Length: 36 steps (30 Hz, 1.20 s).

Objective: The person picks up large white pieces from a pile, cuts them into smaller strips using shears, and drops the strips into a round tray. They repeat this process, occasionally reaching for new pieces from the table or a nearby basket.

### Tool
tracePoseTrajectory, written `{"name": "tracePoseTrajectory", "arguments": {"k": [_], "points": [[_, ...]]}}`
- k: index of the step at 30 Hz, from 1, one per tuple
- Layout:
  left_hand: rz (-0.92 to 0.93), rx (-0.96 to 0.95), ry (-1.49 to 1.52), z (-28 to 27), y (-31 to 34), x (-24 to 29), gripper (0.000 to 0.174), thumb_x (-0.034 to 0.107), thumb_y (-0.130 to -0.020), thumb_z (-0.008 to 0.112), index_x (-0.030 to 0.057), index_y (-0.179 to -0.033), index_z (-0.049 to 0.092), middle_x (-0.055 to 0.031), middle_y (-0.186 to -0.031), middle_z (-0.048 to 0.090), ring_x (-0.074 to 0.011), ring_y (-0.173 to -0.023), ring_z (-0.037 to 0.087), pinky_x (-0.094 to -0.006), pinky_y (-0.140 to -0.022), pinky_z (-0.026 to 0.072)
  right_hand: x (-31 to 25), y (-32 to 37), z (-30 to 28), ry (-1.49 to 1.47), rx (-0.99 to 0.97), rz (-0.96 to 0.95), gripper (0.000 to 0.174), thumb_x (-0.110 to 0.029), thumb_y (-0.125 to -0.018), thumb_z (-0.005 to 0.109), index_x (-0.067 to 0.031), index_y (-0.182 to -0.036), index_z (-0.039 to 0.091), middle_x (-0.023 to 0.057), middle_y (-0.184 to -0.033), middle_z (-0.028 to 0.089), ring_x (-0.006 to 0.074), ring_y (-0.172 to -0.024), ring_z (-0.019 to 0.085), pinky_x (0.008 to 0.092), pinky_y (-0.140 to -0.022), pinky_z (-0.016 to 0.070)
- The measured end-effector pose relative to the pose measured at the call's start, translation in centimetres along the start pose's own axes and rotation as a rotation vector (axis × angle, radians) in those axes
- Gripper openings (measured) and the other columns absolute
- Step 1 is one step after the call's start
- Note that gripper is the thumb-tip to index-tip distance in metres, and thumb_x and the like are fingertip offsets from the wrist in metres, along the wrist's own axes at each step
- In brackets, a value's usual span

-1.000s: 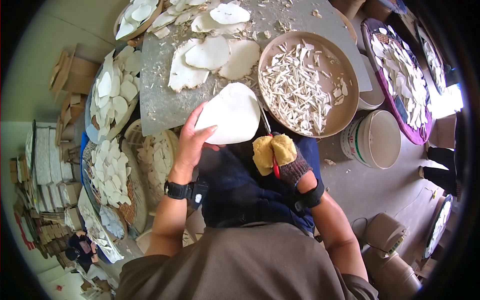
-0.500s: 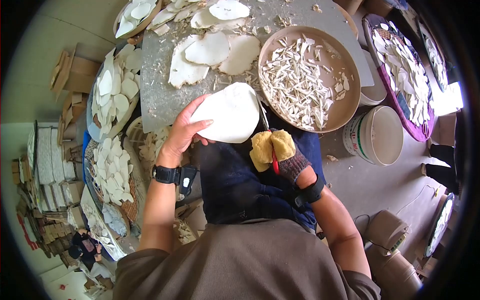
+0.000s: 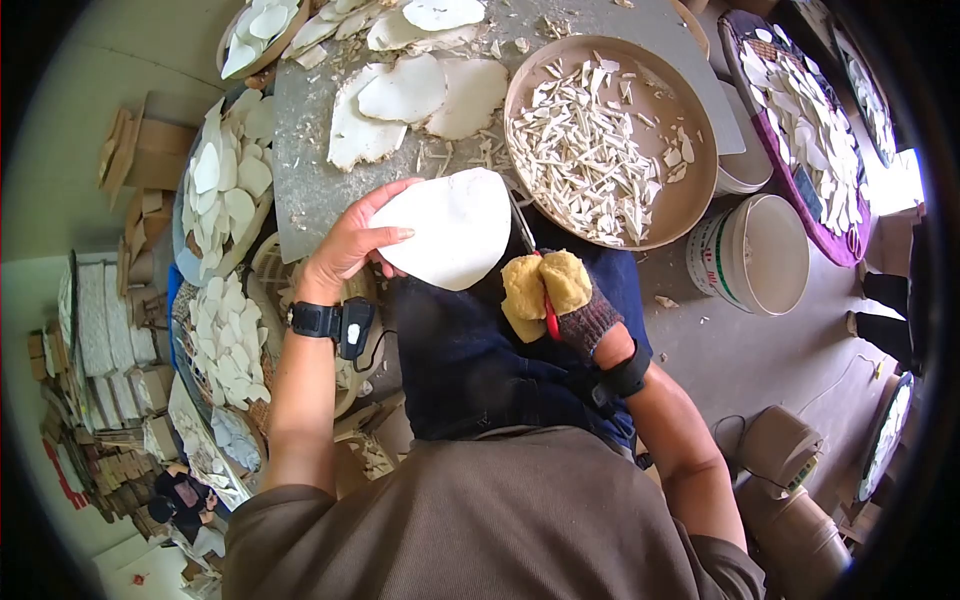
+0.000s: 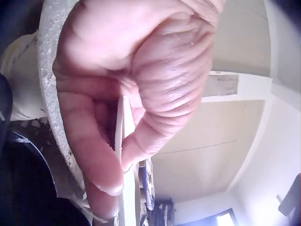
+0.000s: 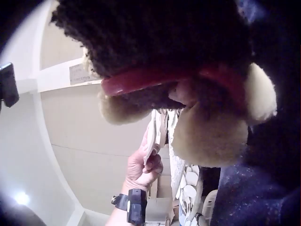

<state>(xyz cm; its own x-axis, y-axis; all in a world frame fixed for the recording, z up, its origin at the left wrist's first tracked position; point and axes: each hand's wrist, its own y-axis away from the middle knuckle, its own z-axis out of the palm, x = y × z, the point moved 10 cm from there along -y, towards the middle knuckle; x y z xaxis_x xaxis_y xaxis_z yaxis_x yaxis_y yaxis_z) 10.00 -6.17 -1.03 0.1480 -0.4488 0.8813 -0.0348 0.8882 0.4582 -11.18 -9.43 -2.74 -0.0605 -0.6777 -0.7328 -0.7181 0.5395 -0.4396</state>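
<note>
My bare left hand (image 3: 350,240) pinches a thin, flat white slice (image 3: 445,225) by its left edge in the head view. Up close in the left wrist view, the thumb lies on one face of the slice (image 4: 127,188) and the curled fingers on the other. A dark knitted glove with thick yellow finger padding covers my right hand (image 3: 560,300). It grips red-handled scissors (image 3: 551,322), whose blades point up beside the slice's right edge. In the right wrist view the red handle (image 5: 141,81) shows between glove and padding.
A round brown tray (image 3: 690,215) of white offcuts sits on the grey table (image 3: 305,190), right of several large rough-edged slices (image 3: 465,98). Baskets of white slices (image 3: 225,335) stand at left. A white bucket (image 3: 775,255) stands on the floor at right, below a purple-rimmed tray (image 3: 765,150).
My left hand has shifted left with the slice, which is slightly turned. The right hand with the scissors stays nearly in place. The head view has shifted a little.
</note>
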Motion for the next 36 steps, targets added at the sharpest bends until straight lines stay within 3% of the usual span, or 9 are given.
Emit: {"name": "tracePoseTrajectory", "arguments": {"k": [2, 11, 18, 20, 24, 26, 31, 33, 36], "points": [[0.01, 0.011, -0.014, -0.1, 0.0, 0.5, 0.063, 0.007, -0.079, 0.064, 0.0056, -0.136, 0.037, -0.0073, -0.093, 0.063, -0.0094, -0.053, 0.06, -0.0179, -0.04, 0.0477, -1.3, -0.6, -1.2, -0.011, 0.029, -0.041, 0.013, -0.011, -0.071, 0.06, -0.0043, -0.082, 0.056, 0.014, -0.078, 0.058, 0.0346, -0.075, 0.056, 0.0422, -0.065, 0.0458], [-0.031, -0.118, -0.187, 1.0, -0.4, 2.1, 0.06, 0.009, -0.077, 0.066, 0.0055, -0.133, 0.043, -0.0031, -0.093, 0.063, -0.0065, -0.057, 0.059, -0.0166, -0.041, 0.046, 3.2, 2.5, 2.3, -1.238, -0.045, 0.738, 0.015, -0.015, -0.084, 0.059, -0.0034, -0.094, 0.057, 0.0118, -0.088, 0.063, 0.0303, -0.081, 0.061, 0.0346, -0.073, 0.0488], [0.108, -0.056, -0.074, -0.3, -2.2, 3.2, 0.043, 0.005, -0.081, 0.063, 0.002, -0.121, 0.049, -0.0038, -0.103, 0.062, -0.0087, -0.083, 0.062, -0.0227, -0.067, 0.0529, 1.1, 2.2, -1.9, -0.223, -0.197, 0.291, 0.02, -0.018, -0.089, 0.053, -0.0006, -0.099, 0.057, 0.0083, -0.097, 0.064, 0.0198, -0.09, 0.061, 0.0338, -0.08, 0.0486], [0.179, 0.053, 0.047, -0.7, -2.9, 4.3, 0.037, 0.006, -0.083, 0.062, 0.0019, -0.117, 0.05, -0.0044, -0.099, 0.063, -0.0087, -0.076, 0.063, -0.022, -0.057, 0.0536, 3.0, 4.1, -0.1, -0.891, -0.052, 0.348, 0.029, -0.017, -0.088, 0.056, -0.0033, -0.113, 0.051, 0.0106, -0.109, 0.059, 0.0194, -0.102, 0.058, 0.0313, -0.088, 0.0459], [0.272, 0.204, 0.072, 0.0, -4.2, 5.4, 0.038, 0.006, -0.083, 0.062, 0.0021, -0.119, 0.048, -0.0067, -0.1, 0.062, -0.0116, -0.081, 0.064, -0.0253, -0.059, 0.0557, 2.1, 3.8, 2.5, -2.207, 0.123, 0.668, 0.02, -0.014, -0.09, 0.052, 0.001, -0.103, 0.056, 0.012, -0.103, 0.061, 0.0236, -0.096, 0.06, 0.0375, -0.087, 0.0477], [0.271, 0.232, 0.06, 0.7, -4.9, 5.3, 0.038, 0.005, -0.083, 0.061, 0.0027, -0.119, 0.048, -0.0063, -0.103, 0.061, -0.0118, -0.085, 0.063, -0.0261, -0.063, 0.0556, 1.8, 4.2, 2.7, -2.195, 0.108, 0.868, 0.018, -0.013, -0.089, 0.055, -0.0022, -0.103, 0.056, 0.0093, -0.1, 0.061, 0.0218, -0.096, 0.059, 0.0355, -0.09, 0.0464], [0.253, 0.166, 0.107, 2.5, -5.8, 4.1, 0.041, 0.007, -0.083, 0.062, 0.0021, -0.122, 0.048, -0.0063, -0.101, 0.062, -0.0119, -0.083, 0.064, -0.0242, -0.058, 0.0561, 2.4, 3.5, 0.6, -1.298, -0.044, 0.604, 0.015, -0.011, -0.092, 0.051, -0.0051, -0.106, 0.054, 0.0052, -0.098, 0.061, 0.0202, -0.095, 0.059, 0.0326, -0.094, 0.0449], [0.23, 0.122, 0.12, 2.9, -6.1, 3.7, 0.044, 0.007, -0.083, 0.063, 0.0019, -0.123, 0.047, -0.0066, -0.1, 0.063, -0.0118, -0.081, 0.064, -0.0232, -0.055, 0.0564, 2.4, 4.1, 2.2, -1.81, 0.055, 0.724, 0.016, -0.01, -0.093, 0.051, -0.0045, -0.107, 0.053, 0.0054, -0.099, 0.06, 0.0201, -0.096, 0.059, 0.0323, -0.093, 0.0456], [0.198, 0.076, 0.126, 4.0, -6.1, 3.4, 0.049, 0.006, -0.082, 0.063, 0.0026, -0.127, 0.045, -0.007, -0.104, 0.062, -0.0118, -0.083, 0.064, -0.023, -0.055, 0.0566, 1.4, 4.1, 2.2, -2.001, -0.008, 0.745, 0.017, -0.01, -0.093, 0.051, -0.0036, -0.109, 0.051, 0.0065, -0.105, 0.059, 0.0203, -0.098, 0.059, 0.0327, -0.093, 0.0463]]}}
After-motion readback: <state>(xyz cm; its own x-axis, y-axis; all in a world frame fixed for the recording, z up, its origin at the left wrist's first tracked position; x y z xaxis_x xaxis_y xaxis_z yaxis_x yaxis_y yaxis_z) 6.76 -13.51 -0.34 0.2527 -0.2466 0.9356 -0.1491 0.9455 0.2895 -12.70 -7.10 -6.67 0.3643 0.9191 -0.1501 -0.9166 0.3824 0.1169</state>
